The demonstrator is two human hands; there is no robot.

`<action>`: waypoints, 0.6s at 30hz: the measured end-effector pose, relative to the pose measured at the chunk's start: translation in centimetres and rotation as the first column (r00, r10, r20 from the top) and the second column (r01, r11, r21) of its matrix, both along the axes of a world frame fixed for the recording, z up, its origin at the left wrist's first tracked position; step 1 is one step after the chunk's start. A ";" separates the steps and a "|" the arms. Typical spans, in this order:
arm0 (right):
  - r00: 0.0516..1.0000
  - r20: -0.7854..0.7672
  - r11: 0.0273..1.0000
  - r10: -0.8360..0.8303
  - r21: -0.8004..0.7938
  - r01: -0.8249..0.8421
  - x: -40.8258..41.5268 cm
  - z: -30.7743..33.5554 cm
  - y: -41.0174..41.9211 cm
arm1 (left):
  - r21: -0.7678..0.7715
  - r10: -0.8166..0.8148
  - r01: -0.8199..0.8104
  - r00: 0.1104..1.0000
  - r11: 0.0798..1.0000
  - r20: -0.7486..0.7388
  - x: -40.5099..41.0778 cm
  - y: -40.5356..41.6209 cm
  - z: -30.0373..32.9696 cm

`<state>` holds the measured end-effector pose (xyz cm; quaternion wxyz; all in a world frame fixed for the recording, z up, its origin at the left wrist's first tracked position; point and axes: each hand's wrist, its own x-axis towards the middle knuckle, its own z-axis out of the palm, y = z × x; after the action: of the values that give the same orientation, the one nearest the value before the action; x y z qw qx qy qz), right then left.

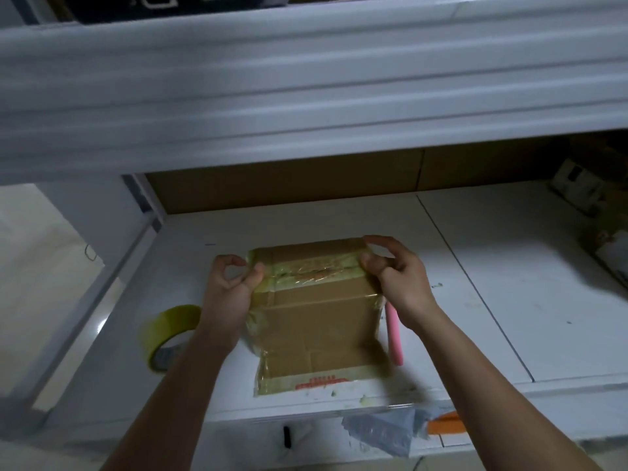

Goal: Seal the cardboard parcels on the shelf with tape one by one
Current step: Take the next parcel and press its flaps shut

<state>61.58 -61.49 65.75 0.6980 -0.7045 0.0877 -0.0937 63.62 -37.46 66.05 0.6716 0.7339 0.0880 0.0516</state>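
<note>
Dim light falls on a white metal shelf (475, 283) beneath a thick upper shelf beam (306, 96).
</note>
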 end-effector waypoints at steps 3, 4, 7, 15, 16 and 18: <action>1.000 0.006 0.999 0.000 0.043 0.000 0.0 -0.5 0.0 | -0.080 -0.016 0.012 0.999 0.997 -0.049 0.2 0.2 -0.3; 1.000 0.009 0.999 -0.006 0.045 0.005 0.1 -0.6 0.1 | -0.082 -0.027 0.022 0.998 0.996 -0.060 0.3 0.2 -0.3; 1.000 0.000 0.997 -0.017 0.074 0.017 0.2 -0.7 0.3 | -0.080 -0.054 0.049 0.997 0.996 -0.055 0.3 0.3 -0.3; 0.997 -0.024 0.996 -0.079 0.047 0.080 0.4 -1.2 -0.4 | -0.146 -0.066 0.065 0.998 0.987 -0.006 0.3 0.1 -0.9; 0.997 -0.021 0.997 -0.075 0.032 0.076 0.5 -1.3 -0.5 | -0.154 -0.066 0.064 0.998 0.986 -0.005 0.3 0.1 -0.9; 0.998 -0.008 0.998 -0.067 0.006 0.067 0.6 -1.3 -0.7 | -0.161 -0.066 0.067 0.998 0.985 0.008 0.4 0.0 -0.9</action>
<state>62.18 -62.15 64.45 0.6964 -0.6993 0.1145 -0.1140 64.02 -37.50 65.15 0.7301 0.6797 0.0663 0.0230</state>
